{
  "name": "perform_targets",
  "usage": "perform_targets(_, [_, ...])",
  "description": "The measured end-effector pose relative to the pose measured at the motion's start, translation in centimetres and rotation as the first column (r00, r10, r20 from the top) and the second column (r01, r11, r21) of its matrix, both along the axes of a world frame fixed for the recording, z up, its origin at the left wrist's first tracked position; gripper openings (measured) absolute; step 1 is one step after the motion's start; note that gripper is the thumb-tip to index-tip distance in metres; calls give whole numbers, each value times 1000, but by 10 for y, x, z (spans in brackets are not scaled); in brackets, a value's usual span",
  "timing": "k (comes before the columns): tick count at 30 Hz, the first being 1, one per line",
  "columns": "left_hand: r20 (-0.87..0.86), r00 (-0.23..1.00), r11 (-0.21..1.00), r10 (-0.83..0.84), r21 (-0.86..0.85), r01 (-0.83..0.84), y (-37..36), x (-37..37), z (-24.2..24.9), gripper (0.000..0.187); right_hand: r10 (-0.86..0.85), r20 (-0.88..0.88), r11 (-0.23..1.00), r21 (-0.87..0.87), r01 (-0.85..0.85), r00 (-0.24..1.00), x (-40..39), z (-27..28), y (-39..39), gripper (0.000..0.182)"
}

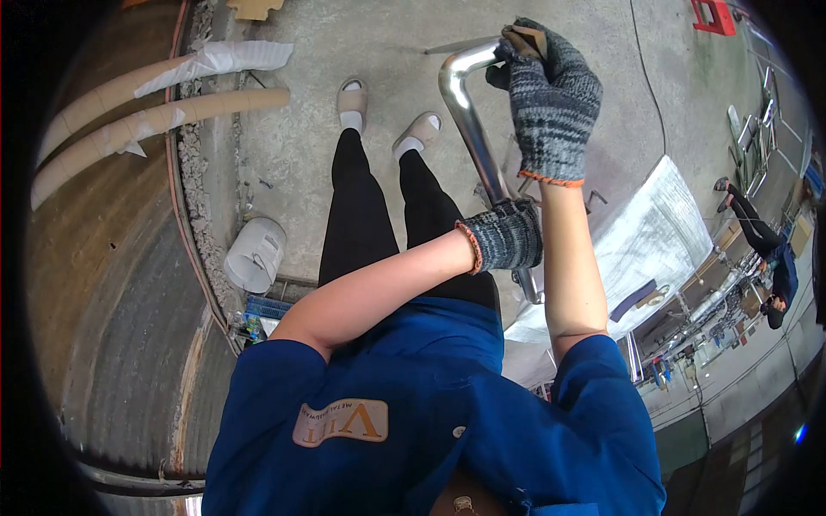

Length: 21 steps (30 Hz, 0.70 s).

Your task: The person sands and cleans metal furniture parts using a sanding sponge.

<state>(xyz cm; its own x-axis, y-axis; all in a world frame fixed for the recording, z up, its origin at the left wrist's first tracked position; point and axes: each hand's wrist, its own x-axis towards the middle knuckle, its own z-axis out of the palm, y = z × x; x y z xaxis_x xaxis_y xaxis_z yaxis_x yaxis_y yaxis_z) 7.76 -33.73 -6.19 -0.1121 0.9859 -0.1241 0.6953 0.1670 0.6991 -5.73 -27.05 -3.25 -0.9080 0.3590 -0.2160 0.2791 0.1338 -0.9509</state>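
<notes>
A shiny bent metal tube runs from the upper middle down to the right of my legs. My left hand, in a grey knitted glove with an orange cuff, is closed around its lower part. The tube's lower end shows below that glove. My right hand, gloved the same way, is at the tube's bent upper end. Its fingers pinch a small brown pad beside the metal. The glove partly hides where the pad and tube meet.
A silvery sheet-covered surface lies to the right. Two wrapped curved tubes and a white bucket are at left. A red stool stands at upper right. Another person is at the far right, near metal parts.
</notes>
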Motion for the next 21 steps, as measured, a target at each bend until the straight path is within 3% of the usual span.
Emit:
perform_targets(1, [44,997,997,59,37,-61,1,5,-5,26,-2,1,1000,1,2,1000,3,-2,-4,24])
perform_targets(2, [155,987,999,47,-34,-42,4,9,-11,33,58,-79,984,172,-44,995,6,-3,-8,24])
perform_targets(3, [156,987,999,47,-34,-43,3,5,-7,33,131,-144,937,341,-75,981,9,-2,-13,25])
perform_targets(4, [179,983,998,43,-48,-35,2,2,-3,34,295,-192,747,658,-100,936,8,7,-21,25])
perform_targets(5, [203,978,998,38,-61,-26,1,0,2,35,225,-209,754,656,-35,952,14,9,-32,26])
perform_targets(9, [278,960,993,34,-122,1,-4,-9,9,40,392,-193,772,602,-207,900,7,10,-21,26])
perform_targets(10, [220,947,956,232,128,-264,-8,6,-4,29,462,-161,753,591,-290,872,6,12,-19,26])
perform_targets(11, [218,947,956,235,126,-266,-5,19,-17,29,464,-163,753,590,-291,870,5,16,-16,26])
perform_targets(13, [40,996,993,-81,-77,84,-9,-7,10,17,646,-48,648,561,-515,761,3,24,-9,28])
perform_targets(14, [-204,977,985,69,167,-34,-14,2,1,9,648,-51,647,562,-514,760,2,22,-4,28])
perform_targets(16, [-201,980,992,7,122,18,-14,-2,6,9,830,-25,473,560,-680,557,2,15,9,34])
perform_targets(19, [-184,982,994,-43,94,61,-12,5,-2,11,877,98,358,521,-775,470,31,21,26,42])
perform_targets(21, [-85,995,992,52,121,-41,-7,24,-21,13,891,177,311,429,-848,417,58,41,39,43])
